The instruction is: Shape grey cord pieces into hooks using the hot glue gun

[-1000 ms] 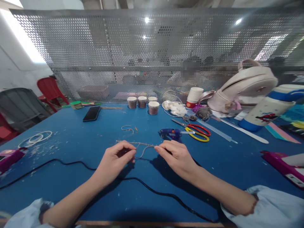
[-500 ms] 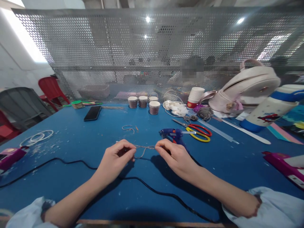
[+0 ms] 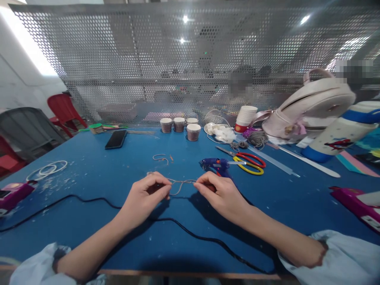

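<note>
A thin grey cord (image 3: 183, 181) stretches between my two hands above the blue table (image 3: 124, 245), with a loop of it hanging below the crossing. My left hand (image 3: 148, 194) pinches one side between thumb and forefinger. On the other side my right hand (image 3: 218, 192) holds the cord in a similar pinch. Just beyond my right hand lies a blue glue gun (image 3: 218, 164) with a clear stick in its back. A short curl of cord (image 3: 160, 158) rests on the table past my left hand.
Scissors (image 3: 248, 163) with red and yellow handles lie right of the glue gun. Wrapped small cups (image 3: 193, 133), stacked paper cups (image 3: 246, 118), a phone (image 3: 116, 139), a bag (image 3: 314, 107) and a bottle (image 3: 335, 136) stand or lie further back. A black cable (image 3: 190, 235) crosses the front.
The cord's crossing between my hands looks drawn a little tighter, and the hanging loop is slightly smaller. Both hands keep nearly the same places; the camera view has shifted slightly.
</note>
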The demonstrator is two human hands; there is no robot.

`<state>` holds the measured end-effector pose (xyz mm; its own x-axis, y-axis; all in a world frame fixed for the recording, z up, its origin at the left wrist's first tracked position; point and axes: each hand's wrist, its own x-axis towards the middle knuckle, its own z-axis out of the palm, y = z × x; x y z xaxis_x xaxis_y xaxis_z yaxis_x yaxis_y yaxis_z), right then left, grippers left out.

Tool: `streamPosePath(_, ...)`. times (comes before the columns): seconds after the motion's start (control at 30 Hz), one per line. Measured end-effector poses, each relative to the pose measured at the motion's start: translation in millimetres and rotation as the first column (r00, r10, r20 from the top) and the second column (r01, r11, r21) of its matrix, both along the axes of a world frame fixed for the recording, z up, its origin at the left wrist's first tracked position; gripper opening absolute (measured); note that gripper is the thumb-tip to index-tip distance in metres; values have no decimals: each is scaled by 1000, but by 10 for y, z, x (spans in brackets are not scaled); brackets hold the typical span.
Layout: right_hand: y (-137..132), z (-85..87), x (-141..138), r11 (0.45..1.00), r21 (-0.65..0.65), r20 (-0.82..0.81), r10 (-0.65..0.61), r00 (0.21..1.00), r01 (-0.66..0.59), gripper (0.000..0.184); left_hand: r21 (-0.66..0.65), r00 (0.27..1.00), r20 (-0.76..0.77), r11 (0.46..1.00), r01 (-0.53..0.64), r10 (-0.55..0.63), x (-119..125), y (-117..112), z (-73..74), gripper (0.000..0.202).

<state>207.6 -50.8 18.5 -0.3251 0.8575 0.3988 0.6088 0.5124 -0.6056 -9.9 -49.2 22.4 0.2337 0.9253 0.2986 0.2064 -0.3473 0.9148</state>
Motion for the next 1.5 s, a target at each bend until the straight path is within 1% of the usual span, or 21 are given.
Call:
streamPosePath(0.2,-16,-11,-3,1000,-2,-3,-20,1000,20,21,-6,1000,27,1000,-11,11,2,14,-9,7)
streamPosePath(0.4,-27,-13,-13,1000,-12,33,6,999,-5,26,6,1000,25,1000,-8,8,3,15,4,8)
streamPosePath(0.5,-30,-25,-24,1000,-11,44,0,999,1,29,83,1000,-13,996,-21,22,-2,11,-4,8)
streamPosePath(0.6,-43,-36,-35,1000,-21,22,-19,1000,19,31,224,996,-58,973,-55,69,-13,6,-30,7)
streamPosePath(0.67,-56,-36,-42,998,-48,-4,-27,1000,27,32,281,993,-86,958,-54,81,-22,0,-50,8)
streamPosePath(0.73,-70,-28,-49,996,-84,-25,-30,999,28,34,289,993,-95,956,-43,74,-27,-5,-64,9)
streamPosePath(0.83,-86,-7,-60,992,-123,-67,-17,998,9,35,272,995,-69,961,-49,70,-26,-9,-73,9)
streamPosePath(0.97,-95,20,-70,988,-151,-128,0,992,-20,35,225,998,-21,973,-56,62,-18,-1,-77,6)
streamPosePath(1.07,-96,31,-74,985,-170,-162,4,987,-32,36,141,999,23,989,-52,49,-7,5,-84,6)
streamPosePath(1.17,-97,25,-81,980,-194,-202,9,979,-49,37,-36,994,76,997,-71,74,24,-1,-82,6)
streamPosePath(1.23,-101,10,-87,977,-207,-231,3,973,-52,38,-167,988,112,982,-87,107,55,-11,-72,9)
streamPosePath(1.3,-108,-11,-94,973,-226,-259,-12,966,-49,38,-260,982,134,961,-98,136,87,-18,-60,13)
streamPosePath(1.4,-120,-42,-108,957,-285,-308,-34,951,-58,39,-312,977,133,943,-116,164,115,-15,-57,18)
streamPosePath(1.5,-121,-59,-127,922,-373,-386,-56,921,-100,40,-301,976,111,942,-146,187,114,-1,-73,20)
